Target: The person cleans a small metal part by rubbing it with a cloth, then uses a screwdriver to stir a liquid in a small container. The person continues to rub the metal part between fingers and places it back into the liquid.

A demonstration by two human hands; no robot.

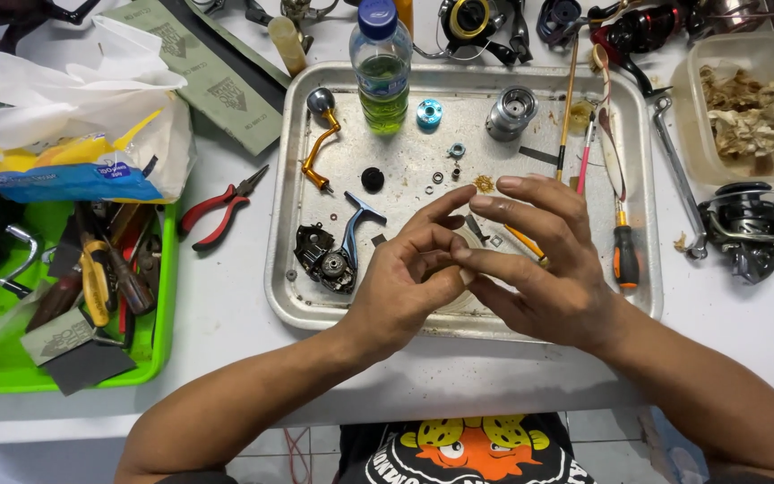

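Over the near part of the metal tray, the left hand and the right hand meet fingertip to fingertip, pinching something between them that is too small and too hidden to name; the left thumb and forefinger are closed at the meeting point, while the right hand's other fingers are spread loosely above it. Just left of the left hand, on the tray, lies a dark reel body with a blue arm, and beyond it a gold crank handle with a grey knob. Small washers and a black round cap are scattered in the tray's middle. At the tray's far edge stand a plastic bottle with greenish liquid, a blue spool part and a grey spool. An orange-handled screwdriver lies by the tray's right edge. On the table left of the tray lie red pliers, and a green tool tray sits at the table's left edge.
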